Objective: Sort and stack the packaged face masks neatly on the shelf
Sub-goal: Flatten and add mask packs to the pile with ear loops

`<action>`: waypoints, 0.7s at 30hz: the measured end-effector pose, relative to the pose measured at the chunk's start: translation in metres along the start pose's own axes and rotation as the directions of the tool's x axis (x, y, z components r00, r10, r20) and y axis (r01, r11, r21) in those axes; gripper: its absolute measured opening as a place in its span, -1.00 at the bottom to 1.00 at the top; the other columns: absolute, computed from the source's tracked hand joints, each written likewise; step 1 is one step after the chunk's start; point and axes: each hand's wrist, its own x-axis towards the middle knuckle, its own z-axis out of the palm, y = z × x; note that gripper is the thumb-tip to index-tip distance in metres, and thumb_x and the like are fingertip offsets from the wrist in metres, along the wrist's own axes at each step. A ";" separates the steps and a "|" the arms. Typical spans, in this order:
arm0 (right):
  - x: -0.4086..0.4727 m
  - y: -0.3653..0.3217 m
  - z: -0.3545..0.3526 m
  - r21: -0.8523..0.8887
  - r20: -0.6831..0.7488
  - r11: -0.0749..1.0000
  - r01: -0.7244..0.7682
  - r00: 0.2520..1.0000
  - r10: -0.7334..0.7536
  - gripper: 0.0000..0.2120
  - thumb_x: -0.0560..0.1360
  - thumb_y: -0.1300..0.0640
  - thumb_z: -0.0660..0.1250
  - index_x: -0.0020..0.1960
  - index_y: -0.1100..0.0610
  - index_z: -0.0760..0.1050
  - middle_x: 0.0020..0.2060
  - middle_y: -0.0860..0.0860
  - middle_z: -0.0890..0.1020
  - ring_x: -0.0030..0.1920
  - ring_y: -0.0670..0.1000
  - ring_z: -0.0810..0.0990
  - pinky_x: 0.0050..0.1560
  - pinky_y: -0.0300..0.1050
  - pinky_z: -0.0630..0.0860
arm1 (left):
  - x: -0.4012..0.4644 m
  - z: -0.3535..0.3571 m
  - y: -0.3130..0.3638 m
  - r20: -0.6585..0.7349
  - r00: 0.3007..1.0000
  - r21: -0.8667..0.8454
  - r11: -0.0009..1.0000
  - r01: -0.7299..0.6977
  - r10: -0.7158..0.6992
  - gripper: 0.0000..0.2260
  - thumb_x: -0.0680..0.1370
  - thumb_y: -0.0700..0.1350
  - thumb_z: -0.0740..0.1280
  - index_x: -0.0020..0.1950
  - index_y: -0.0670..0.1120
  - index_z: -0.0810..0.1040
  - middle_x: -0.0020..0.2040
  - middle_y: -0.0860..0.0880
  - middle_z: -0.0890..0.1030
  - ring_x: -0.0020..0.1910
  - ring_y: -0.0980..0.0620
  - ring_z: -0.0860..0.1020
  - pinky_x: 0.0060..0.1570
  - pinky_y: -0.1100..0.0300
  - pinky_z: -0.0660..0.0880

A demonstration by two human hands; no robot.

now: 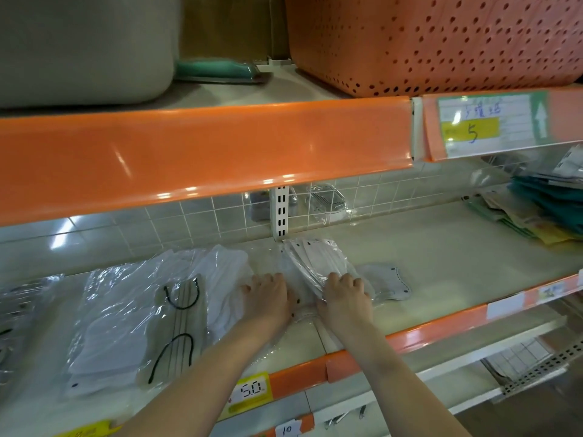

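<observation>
A fanned pile of white face masks in clear packets [310,258] lies on the cream shelf [426,266] near the white upright. My left hand [268,299] rests on the pile's left side, fingers curled onto the plastic. My right hand [345,296] grips the pile's right edge, fingers bent over the packets. A single white mask with dark dots [389,280] lies just right of my right hand. To the left lie more clear packets: white masks [107,335] and a grey mask with black ear loops [181,326].
An orange shelf lip [205,152] hangs low overhead. Teal and yellow packets [542,212] are stacked at the far right of the shelf. A yellow price tag reading 5.0 [250,389] sits on the front rail. An orange perforated basket [441,42] stands on the shelf above.
</observation>
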 end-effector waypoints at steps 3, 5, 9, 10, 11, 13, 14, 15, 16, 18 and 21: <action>0.002 0.005 -0.004 -0.020 -0.031 1.000 0.023 0.999 -0.023 -0.72 0.54 0.12 0.23 0.22 0.16 0.32 0.16 0.12 0.45 0.18 0.15 0.42 0.01 -0.07 0.40 | -0.001 0.000 0.007 -0.025 0.999 -0.074 0.997 -0.039 0.037 -0.69 0.64 0.01 0.04 0.27 -0.11 0.39 0.29 -0.10 0.47 0.31 -0.12 0.33 0.21 0.02 0.27; 0.001 0.005 -0.006 -0.031 -0.041 0.999 0.043 0.998 -0.044 -0.74 0.51 0.17 0.25 0.18 0.16 0.35 0.10 0.11 0.48 0.13 0.14 0.46 -0.04 -0.09 0.38 | -0.004 -0.002 0.012 -0.019 0.999 -0.182 0.983 -0.035 0.032 -0.68 0.65 0.00 0.07 0.32 -0.12 0.37 0.30 -0.12 0.47 0.33 -0.13 0.32 0.21 0.05 0.27; -0.002 0.008 -0.002 0.026 -0.102 0.997 0.075 0.992 -0.072 -0.65 0.15 0.13 0.57 -0.19 0.20 0.48 -0.30 0.12 0.55 -0.27 0.19 0.56 -0.35 -0.08 0.37 | -0.005 -0.007 0.019 0.012 1.000 -0.476 0.879 0.029 -0.026 -0.64 0.63 -0.09 0.15 0.40 -0.20 0.27 0.34 -0.20 0.40 0.32 -0.16 0.36 0.24 0.04 0.33; -0.003 0.009 0.001 0.056 -0.085 0.996 0.075 0.994 -0.070 -0.67 0.25 0.06 0.53 -0.13 0.19 0.49 -0.23 0.13 0.57 -0.19 0.21 0.56 -0.27 -0.04 0.41 | -0.004 -0.008 0.021 0.014 0.998 -0.573 0.817 0.064 -0.069 -0.61 0.63 -0.11 0.17 0.43 -0.20 0.25 0.36 -0.20 0.37 0.30 -0.15 0.39 0.25 0.04 0.35; -0.005 0.009 0.003 0.073 -0.091 0.995 0.070 0.994 -0.063 -0.68 0.39 -0.03 0.42 -0.02 0.18 0.49 -0.10 0.12 0.57 -0.04 0.21 0.54 -0.13 0.00 0.43 | -0.002 -0.010 0.024 0.021 0.992 -0.659 0.745 0.106 -0.123 -0.59 0.62 -0.13 0.17 0.45 -0.20 0.22 0.39 -0.20 0.35 0.31 -0.14 0.39 0.25 0.05 0.35; -0.008 0.011 0.005 0.105 -0.096 0.992 0.066 0.994 -0.056 -0.63 0.53 -0.17 0.20 0.12 0.11 0.45 0.06 0.06 0.54 0.14 0.14 0.46 0.07 -0.02 0.41 | 0.001 -0.014 0.028 0.042 0.974 -0.771 0.612 0.175 -0.224 -0.57 0.62 -0.13 0.19 0.46 -0.20 0.21 0.42 -0.18 0.32 0.34 -0.13 0.36 0.19 0.11 0.32; -0.010 0.013 0.005 0.134 -0.109 0.989 0.068 0.993 -0.053 -0.60 0.54 -0.21 0.15 0.14 0.09 0.45 0.09 0.03 0.53 0.17 0.12 0.44 0.10 -0.03 0.40 | 0.004 -0.014 0.030 0.051 0.964 -0.803 0.564 0.195 -0.262 -0.57 0.61 -0.13 0.20 0.45 -0.21 0.21 0.41 -0.18 0.33 0.34 -0.13 0.37 0.14 0.13 0.31; -0.012 0.012 0.003 0.169 -0.107 0.983 0.072 0.993 -0.054 -0.58 0.55 -0.24 0.12 0.14 0.07 0.45 0.10 0.02 0.53 0.18 0.10 0.43 0.11 -0.03 0.40 | 0.007 -0.014 0.032 0.073 0.953 -0.826 0.518 0.223 -0.295 -0.56 0.60 -0.13 0.21 0.44 -0.22 0.22 0.39 -0.19 0.34 0.31 -0.14 0.39 0.11 0.12 0.32; -0.015 0.010 0.002 0.192 -0.101 0.978 0.078 0.993 -0.060 -0.56 0.54 -0.27 0.10 0.13 0.06 0.45 0.10 0.00 0.54 0.17 0.08 0.43 0.11 -0.04 0.40 | 0.010 -0.013 0.032 0.097 0.940 -0.848 0.468 0.250 -0.326 -0.57 0.59 -0.13 0.22 0.42 -0.24 0.25 0.36 -0.20 0.38 0.28 -0.17 0.42 0.08 0.10 0.35; -0.020 0.008 0.001 0.202 -0.078 0.976 0.080 0.995 -0.065 -0.48 0.52 -0.35 0.01 0.11 0.03 0.46 0.10 -0.02 0.54 0.16 0.06 0.44 0.11 -0.03 0.39 | 0.014 -0.010 0.034 0.156 0.915 -0.887 0.356 0.296 -0.372 -0.59 0.55 -0.12 0.25 0.35 -0.28 0.33 0.25 -0.27 0.46 0.15 -0.22 0.50 0.00 0.03 0.43; -0.026 0.006 0.002 0.212 -0.066 0.974 0.086 0.995 -0.074 -0.41 0.49 -0.38 -0.07 0.18 0.00 0.46 0.18 -0.04 0.53 0.22 0.05 0.42 0.17 -0.02 0.35 | 0.013 -0.011 0.037 0.215 0.904 -0.908 0.265 0.324 -0.370 -0.69 0.53 -0.09 0.30 0.15 -0.28 0.44 -0.16 -0.19 0.46 -0.24 -0.06 0.45 -0.28 0.17 0.35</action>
